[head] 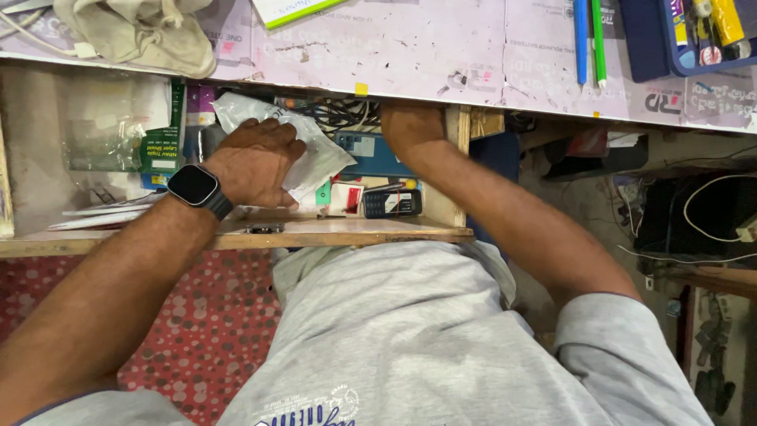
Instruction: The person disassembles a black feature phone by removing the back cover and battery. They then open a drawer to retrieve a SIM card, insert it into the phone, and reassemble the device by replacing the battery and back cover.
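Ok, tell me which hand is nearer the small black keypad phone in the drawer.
Right. The right hand reaches under the tabletop just above the black keypad phone, fingers hidden. The left hand sits farther off to the phone's left, resting on a white plastic bag.

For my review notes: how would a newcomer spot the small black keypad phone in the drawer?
Find the open wooden drawer under the pink worktop. Near its front right lies the black keypad phone, on its side, below a blue box; it alone shows buttons.

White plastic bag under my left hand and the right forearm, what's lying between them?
Head view: a blue box, with a small black keypad phone below it.
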